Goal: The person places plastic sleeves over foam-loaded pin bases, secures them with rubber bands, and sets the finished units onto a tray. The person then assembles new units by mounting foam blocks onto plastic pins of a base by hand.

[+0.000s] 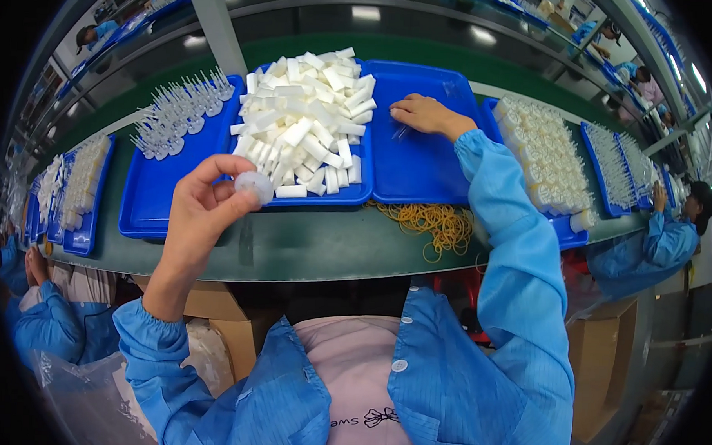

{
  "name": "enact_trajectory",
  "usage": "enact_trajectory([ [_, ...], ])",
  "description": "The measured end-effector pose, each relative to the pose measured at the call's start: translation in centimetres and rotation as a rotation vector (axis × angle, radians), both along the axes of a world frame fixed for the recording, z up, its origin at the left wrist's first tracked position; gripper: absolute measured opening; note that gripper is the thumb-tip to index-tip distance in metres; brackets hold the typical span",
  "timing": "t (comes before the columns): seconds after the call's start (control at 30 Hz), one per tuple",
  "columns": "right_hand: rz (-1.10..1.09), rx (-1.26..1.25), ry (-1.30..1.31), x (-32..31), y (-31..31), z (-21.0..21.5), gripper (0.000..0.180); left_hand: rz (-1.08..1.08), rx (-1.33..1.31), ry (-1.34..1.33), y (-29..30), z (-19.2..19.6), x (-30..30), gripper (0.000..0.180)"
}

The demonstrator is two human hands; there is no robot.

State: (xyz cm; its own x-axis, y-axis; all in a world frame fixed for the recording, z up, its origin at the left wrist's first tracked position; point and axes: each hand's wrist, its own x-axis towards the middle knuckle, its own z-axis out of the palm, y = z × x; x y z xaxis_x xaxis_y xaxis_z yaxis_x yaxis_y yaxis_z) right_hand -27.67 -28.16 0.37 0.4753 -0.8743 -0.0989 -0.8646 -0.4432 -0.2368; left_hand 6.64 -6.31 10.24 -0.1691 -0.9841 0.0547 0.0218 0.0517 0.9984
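Between the thumb and fingers of my left hand (208,202) is a round translucent white plastic cap (254,186), held just in front of the near edge of a blue tray heaped with white foam strips (304,126). My right hand (426,115) reaches over the blue tray (420,174) to the right of that heap. Its fingers are bent and close together, low over a few thin clear pieces (402,133). What sits between those fingertips is too small to make out.
A blue tray (149,192) at left carries rows of clear stemmed plastic parts (179,116). To the right, another holds packed whitish cylinders (543,154). Yellow rubber bands (434,225) lie on the green bench (331,249). Co-workers sit at both sides; cardboard boxes (602,364) stand below.
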Motion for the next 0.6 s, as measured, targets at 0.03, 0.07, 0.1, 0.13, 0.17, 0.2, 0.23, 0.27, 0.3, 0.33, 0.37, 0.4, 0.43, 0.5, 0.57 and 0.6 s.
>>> enact_trajectory([
  [0.03, -0.015, 0.014, -0.006, -0.4, 1.3, 0.8, 0.047, -0.015, 0.014, -0.006, 0.3, -0.2, -0.3, 0.028],
  [0.07, 0.065, 0.117, -0.057, -0.5, 2.6, 2.3, 0.045, -0.054, 0.027, 0.033, 0.9, -0.5, -0.3, 0.028],
  [0.1, 0.157, 0.208, -0.115, -0.4, 4.0, 3.7, 0.043, -0.082, 0.03, 0.064, 2.0, -0.8, -0.4, 0.027],
  [0.13, 0.193, 0.17, -0.165, -0.7, 5.3, 5.0, 0.042, -0.111, 0.062, 0.074, 2.5, -1.3, -0.3, 0.026],
  [0.17, 0.23, 0.131, -0.214, -1.2, 6.2, 6.2, 0.04, -0.109, 0.078, 0.067, 2.9, -1.7, -0.4, 0.026],
  [0.2, 0.247, 0.066, -0.254, -1.9, 6.5, 6.7, 0.04, -0.125, 0.103, 0.11, 3.3, -2.2, -0.8, 0.026],
  [0.23, 0.253, -0.004, -0.291, -2.5, 7.1, 7.3, 0.04, -0.15, 0.124, 0.155, 3.7, -2.5, -1.3, 0.026],
  [0.27, 0.259, 0.008, -0.298, -2.2, 7.5, 7.9, 0.04, -0.164, 0.157, 0.162, 4.0, -2.9, -1.6, 0.025],
  [0.3, 0.2, -0.037, -0.339, -1.8, 8.0, 8.4, 0.035, -0.17, 0.18, 0.198, 4.5, -3.3, -1.9, 0.024],
  [0.33, 0.13, -0.09, -0.375, -1.7, 8.3, 8.8, 0.03, -0.188, 0.182, 0.225, 4.7, -3.8, -2.2, 0.024],
  [0.37, 0.134, -0.085, -0.378, -1.3, 7.9, 8.9, 0.03, -0.202, 0.183, 0.253, 4.9, -4.2, -2.5, 0.024],
  [0.4, 0.131, -0.059, -0.413, -0.5, 7.2, 9.0, 0.026, -0.205, 0.189, 0.255, 5.1, -4.5, -2.8, 0.024],
  [0.43, 0.128, -0.032, -0.448, 0.4, 6.5, 8.9, 0.021, -0.194, 0.192, 0.256, 5.1, -4.8, -3.1, 0.024],
  [0.5, 0.137, -0.096, -0.491, 2.2, 5.6, 8.0, 0.015, -0.239, 0.245, 0.237, 4.9, -5.1, -3.5, 0.023],
  [0.57, 0.17, -0.17, -0.365, 3.8, 5.0, 7.7, 0.014, -0.228, 0.267, 0.254, 4.9, -5.2, -4.0, 0.023],
  [0.6, 0.233, -0.319, -0.314, 4.2, 4.2, 6.4, 0.016, -0.242, 0.249, 0.262, 4.9, -5.5, -4.2, 0.023],
])
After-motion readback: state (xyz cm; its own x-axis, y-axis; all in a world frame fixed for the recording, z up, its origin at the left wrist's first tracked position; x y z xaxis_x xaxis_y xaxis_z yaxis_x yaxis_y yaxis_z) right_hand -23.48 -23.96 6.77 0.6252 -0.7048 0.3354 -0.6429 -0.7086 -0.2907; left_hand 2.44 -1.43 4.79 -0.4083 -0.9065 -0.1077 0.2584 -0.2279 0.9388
